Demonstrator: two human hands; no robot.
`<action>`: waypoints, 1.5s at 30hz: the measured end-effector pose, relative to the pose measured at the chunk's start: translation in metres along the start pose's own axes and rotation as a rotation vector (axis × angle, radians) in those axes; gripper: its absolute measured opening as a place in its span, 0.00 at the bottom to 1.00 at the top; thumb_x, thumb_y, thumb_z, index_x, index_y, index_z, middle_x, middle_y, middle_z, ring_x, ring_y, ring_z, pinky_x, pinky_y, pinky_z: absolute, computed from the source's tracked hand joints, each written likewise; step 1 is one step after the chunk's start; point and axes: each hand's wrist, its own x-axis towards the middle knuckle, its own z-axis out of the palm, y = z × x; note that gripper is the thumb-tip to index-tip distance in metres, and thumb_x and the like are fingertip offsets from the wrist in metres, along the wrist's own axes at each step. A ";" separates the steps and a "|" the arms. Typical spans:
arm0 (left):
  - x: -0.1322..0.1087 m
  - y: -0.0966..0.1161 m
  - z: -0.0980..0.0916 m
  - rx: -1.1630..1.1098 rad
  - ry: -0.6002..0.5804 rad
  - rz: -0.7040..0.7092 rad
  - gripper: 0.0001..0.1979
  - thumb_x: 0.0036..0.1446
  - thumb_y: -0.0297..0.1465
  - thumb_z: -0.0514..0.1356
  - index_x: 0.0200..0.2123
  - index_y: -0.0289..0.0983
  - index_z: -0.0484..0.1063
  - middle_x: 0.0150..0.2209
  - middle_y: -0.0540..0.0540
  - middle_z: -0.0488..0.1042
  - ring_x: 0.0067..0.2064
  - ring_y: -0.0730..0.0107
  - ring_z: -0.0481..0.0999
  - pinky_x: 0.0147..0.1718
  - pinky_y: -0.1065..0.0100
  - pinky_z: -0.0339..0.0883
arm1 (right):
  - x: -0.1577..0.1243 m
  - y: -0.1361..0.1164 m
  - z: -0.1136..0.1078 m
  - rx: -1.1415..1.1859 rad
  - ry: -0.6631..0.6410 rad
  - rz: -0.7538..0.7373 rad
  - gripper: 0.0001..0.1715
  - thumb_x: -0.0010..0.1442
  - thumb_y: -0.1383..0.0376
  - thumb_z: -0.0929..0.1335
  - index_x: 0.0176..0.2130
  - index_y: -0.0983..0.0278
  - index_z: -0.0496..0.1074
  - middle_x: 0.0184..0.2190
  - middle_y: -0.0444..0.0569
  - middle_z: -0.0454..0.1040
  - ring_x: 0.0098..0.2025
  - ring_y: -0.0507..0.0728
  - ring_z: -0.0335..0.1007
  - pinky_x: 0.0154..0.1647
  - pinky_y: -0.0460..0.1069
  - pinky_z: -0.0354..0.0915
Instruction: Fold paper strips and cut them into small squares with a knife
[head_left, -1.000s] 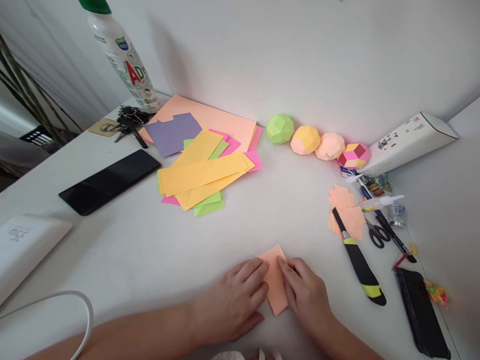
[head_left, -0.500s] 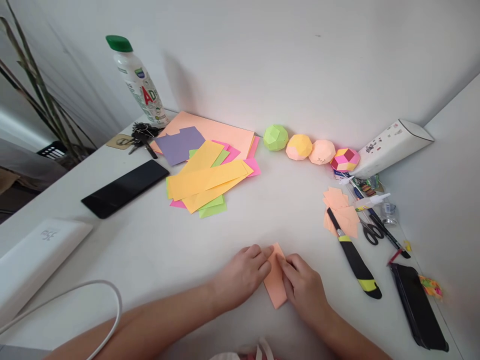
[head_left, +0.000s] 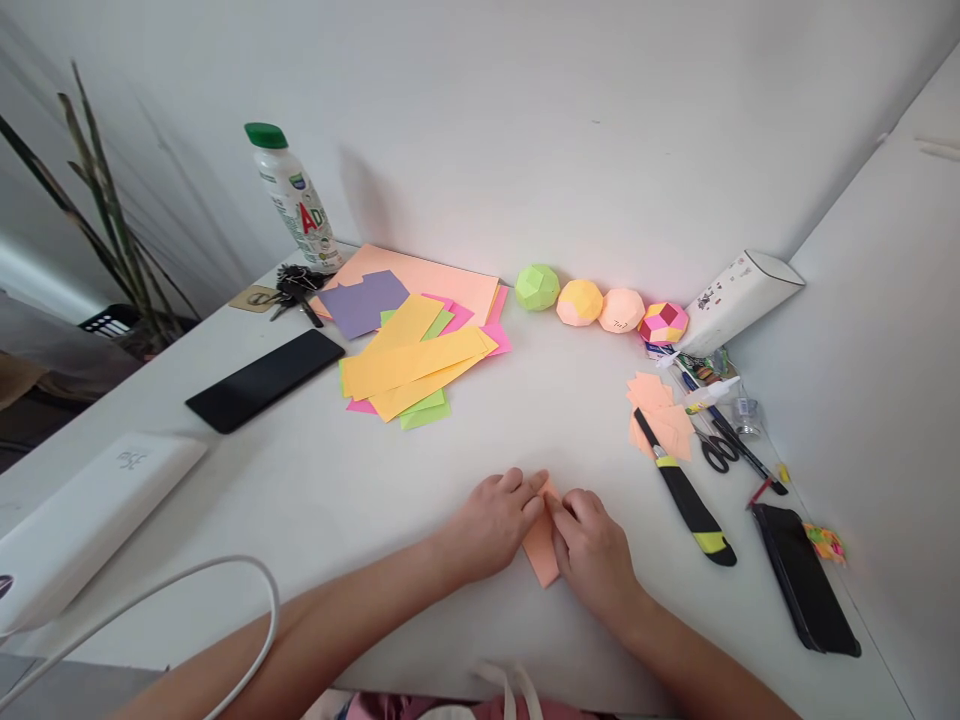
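Left of knife [head_left: 684, 493], peach paper [head_left: 541, 556] is lying pinned, looking folded. Right hand [head_left: 600, 552] is pinching its right edge; left hand [head_left: 496, 525] is pressing far end, whether gripping I cannot tell. Risk, I'm judging: uneven fingertip pressure could be letting layers slide, leaving crease running crooked.

Left forearm [head_left: 360, 625] and right forearm [head_left: 697, 650] are being angled inward from the near side; left hand [head_left: 495, 525] and right hand [head_left: 596, 550] are being held close together.
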 end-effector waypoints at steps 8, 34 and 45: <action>0.006 0.012 -0.005 0.134 0.045 0.064 0.14 0.62 0.29 0.51 0.47 0.28 0.70 0.56 0.34 0.67 0.53 0.54 0.65 0.45 0.60 0.60 | -0.002 -0.012 -0.007 -0.020 0.050 -0.034 0.18 0.62 0.72 0.60 0.48 0.71 0.71 0.43 0.60 0.71 0.50 0.64 0.62 0.45 0.57 0.64; 0.007 0.021 -0.024 -0.042 -0.155 -0.041 0.27 0.53 0.47 0.60 0.46 0.29 0.71 0.61 0.30 0.59 0.60 0.48 0.60 0.53 0.55 0.55 | -0.046 0.036 0.000 -0.125 -0.067 0.178 0.28 0.64 0.65 0.57 0.61 0.72 0.58 0.61 0.62 0.59 0.65 0.68 0.46 0.60 0.64 0.54; 0.016 0.036 -0.023 -0.052 -0.212 -0.125 0.37 0.45 0.53 0.63 0.47 0.27 0.70 0.62 0.26 0.57 0.62 0.42 0.57 0.56 0.50 0.53 | -0.024 0.045 -0.017 0.306 -0.408 0.111 0.40 0.60 0.60 0.63 0.66 0.67 0.48 0.69 0.56 0.38 0.69 0.62 0.27 0.66 0.62 0.44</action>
